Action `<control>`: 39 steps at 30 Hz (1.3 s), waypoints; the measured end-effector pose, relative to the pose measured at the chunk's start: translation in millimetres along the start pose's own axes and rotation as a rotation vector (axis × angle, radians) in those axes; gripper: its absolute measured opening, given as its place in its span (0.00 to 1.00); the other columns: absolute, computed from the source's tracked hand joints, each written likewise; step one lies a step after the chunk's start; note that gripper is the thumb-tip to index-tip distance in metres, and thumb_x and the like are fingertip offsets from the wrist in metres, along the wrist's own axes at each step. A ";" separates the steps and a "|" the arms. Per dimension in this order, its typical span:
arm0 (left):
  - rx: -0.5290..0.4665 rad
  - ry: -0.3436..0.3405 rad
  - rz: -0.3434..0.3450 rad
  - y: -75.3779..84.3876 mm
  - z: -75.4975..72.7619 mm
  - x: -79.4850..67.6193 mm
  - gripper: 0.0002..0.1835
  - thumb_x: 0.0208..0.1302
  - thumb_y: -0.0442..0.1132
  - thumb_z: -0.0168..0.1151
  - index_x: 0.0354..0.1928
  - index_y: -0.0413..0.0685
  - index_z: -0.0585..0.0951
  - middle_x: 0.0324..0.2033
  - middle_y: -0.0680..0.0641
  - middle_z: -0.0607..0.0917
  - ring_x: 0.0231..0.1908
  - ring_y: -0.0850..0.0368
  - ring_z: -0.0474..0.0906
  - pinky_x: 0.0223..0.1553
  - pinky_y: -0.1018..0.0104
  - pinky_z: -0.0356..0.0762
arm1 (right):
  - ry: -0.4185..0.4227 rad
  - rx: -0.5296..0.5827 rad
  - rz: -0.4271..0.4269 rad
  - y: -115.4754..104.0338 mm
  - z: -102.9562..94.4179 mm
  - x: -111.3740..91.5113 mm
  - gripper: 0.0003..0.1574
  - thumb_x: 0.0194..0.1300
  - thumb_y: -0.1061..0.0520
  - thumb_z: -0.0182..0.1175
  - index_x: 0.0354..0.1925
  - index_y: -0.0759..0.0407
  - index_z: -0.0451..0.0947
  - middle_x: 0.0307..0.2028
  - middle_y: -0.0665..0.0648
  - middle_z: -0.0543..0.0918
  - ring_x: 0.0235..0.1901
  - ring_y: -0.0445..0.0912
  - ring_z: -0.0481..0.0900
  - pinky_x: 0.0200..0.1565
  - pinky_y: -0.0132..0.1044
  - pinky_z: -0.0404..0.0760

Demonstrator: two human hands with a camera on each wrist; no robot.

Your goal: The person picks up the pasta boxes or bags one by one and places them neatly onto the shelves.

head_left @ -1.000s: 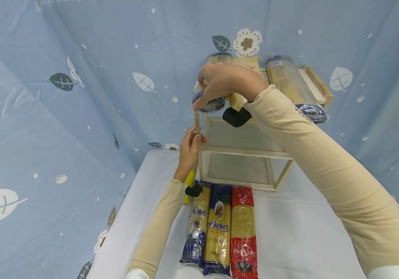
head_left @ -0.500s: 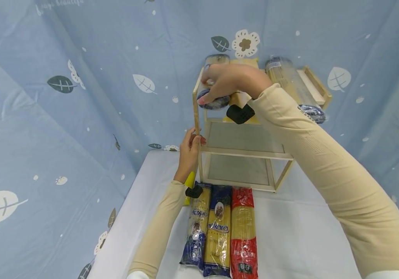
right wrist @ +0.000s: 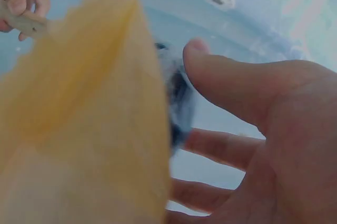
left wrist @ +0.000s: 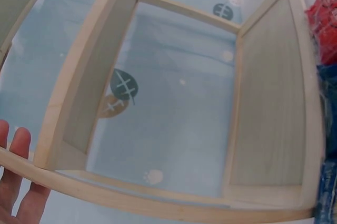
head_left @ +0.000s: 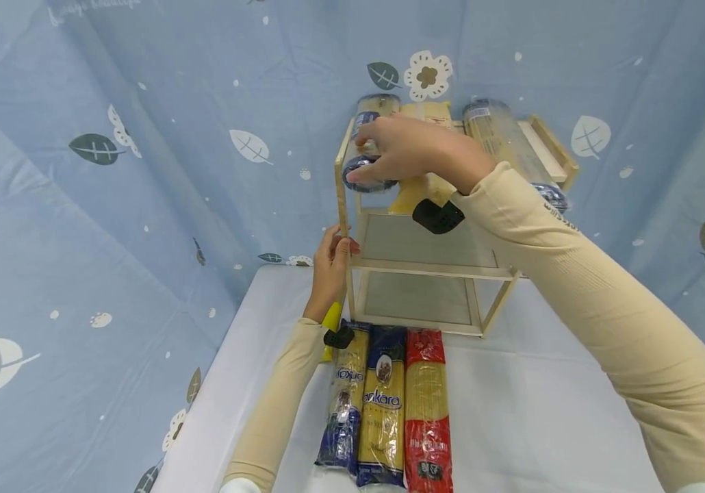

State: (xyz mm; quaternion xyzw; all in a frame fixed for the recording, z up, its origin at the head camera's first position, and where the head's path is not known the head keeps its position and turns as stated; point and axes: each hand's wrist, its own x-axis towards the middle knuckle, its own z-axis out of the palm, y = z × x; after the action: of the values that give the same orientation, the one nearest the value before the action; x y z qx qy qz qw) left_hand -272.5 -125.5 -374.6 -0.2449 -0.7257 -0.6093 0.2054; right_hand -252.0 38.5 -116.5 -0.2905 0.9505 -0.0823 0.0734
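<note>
My left hand (head_left: 330,267) grips the left front post of a pale wooden rack (head_left: 432,268); in the left wrist view its fingertips show around the wooden bar (left wrist: 158,205). At the rack's top left lies a clear pack of spaghetti (head_left: 369,170) with dark blue ends. Over it is my right hand (head_left: 408,147), thumb and fingers spread apart beside the pack. The right wrist view shows gaps between this hand and the blue end. A yellow pack (right wrist: 95,129) stands close in front of that camera and hides part of the spaghetti.
Another spaghetti pack (head_left: 500,137) lies at the top right of the rack. On the white table are two blue-ended packs, a left one (head_left: 346,411) and a middle one (head_left: 383,411), beside a red pack (head_left: 428,411). Something yellow (head_left: 332,318) shows behind the left wrist.
The spaghetti pack has come down inside the left post onto the rack's top. My right hand has loosened and drawn slightly right. The left hand stays on the post.
</note>
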 end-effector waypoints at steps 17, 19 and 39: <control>0.010 0.022 -0.004 0.7 -5.6 -0.7 0.17 0.74 0.32 0.42 0.60 0.32 0.69 0.37 0.31 0.80 0.38 0.38 0.79 0.51 0.52 0.74 | 0.227 0.038 -0.202 11.7 13.8 -57.1 0.29 0.69 0.49 0.55 0.64 0.61 0.68 0.41 0.60 0.78 0.31 0.52 0.71 0.41 0.47 0.68; 0.017 0.027 -0.001 0.0 -5.8 -0.8 0.17 0.74 0.32 0.42 0.60 0.32 0.69 0.37 0.31 0.80 0.38 0.39 0.79 0.50 0.52 0.74 | 0.263 0.049 -0.240 14.0 20.2 -61.0 0.27 0.69 0.51 0.56 0.61 0.62 0.70 0.30 0.58 0.76 0.24 0.49 0.67 0.36 0.44 0.66; 0.024 0.014 0.014 -1.8 -6.5 0.6 0.16 0.74 0.30 0.42 0.60 0.32 0.69 0.36 0.30 0.79 0.38 0.37 0.78 0.49 0.51 0.74 | 0.604 0.041 -0.366 9.0 80.1 -127.3 0.23 0.60 0.59 0.65 0.54 0.60 0.76 0.56 0.60 0.74 0.51 0.53 0.76 0.47 0.48 0.77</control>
State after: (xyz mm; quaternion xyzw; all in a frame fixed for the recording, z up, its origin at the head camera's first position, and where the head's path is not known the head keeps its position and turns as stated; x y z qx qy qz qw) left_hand -274.1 -132.1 -374.5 -0.2432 -0.7298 -0.6008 0.2176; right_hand -137.4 108.5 -184.8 -0.4171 0.8597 -0.1953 -0.2209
